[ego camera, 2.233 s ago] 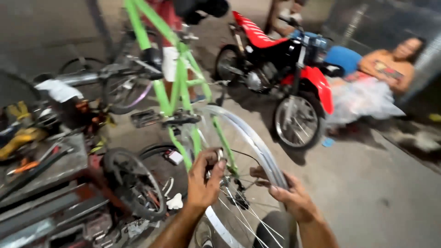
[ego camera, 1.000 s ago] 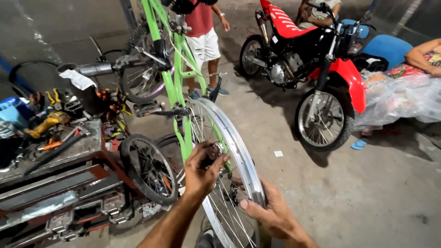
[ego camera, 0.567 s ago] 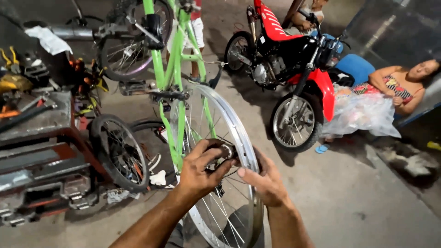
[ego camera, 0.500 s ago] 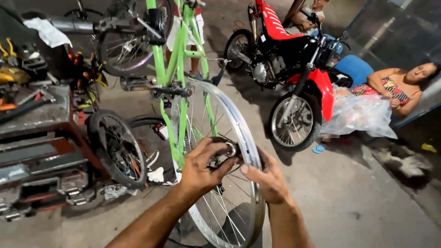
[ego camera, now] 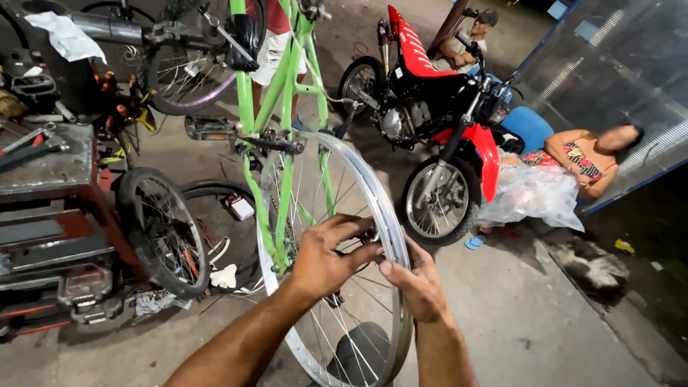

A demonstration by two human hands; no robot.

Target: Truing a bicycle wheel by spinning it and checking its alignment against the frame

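At the far left we see a white rag [ego camera: 66,36] lying crumpled over dark tools, above a worn metal workbench [ego camera: 46,161] with rust-red drawers. Beside the bench a small black-tyred wheel [ego camera: 163,231] stands upright, with a small white box [ego camera: 241,208] on the concrete behind it. A bright green bicycle frame [ego camera: 285,107] of painted tube rises in the middle. In front of it we hold a bare shiny metal wheel rim [ego camera: 380,208] with thin steel spokes, upright and without a tyre. Our left hand [ego camera: 326,254] curls its fingers around the hub at the wheel's centre; our right hand [ego camera: 419,283] grips the rim's right edge, thumb pressed toward the hub. Further right stands a glossy red and black motorcycle [ego camera: 437,122], then a crinkled clear plastic bag [ego camera: 530,197] beside a reclining person.
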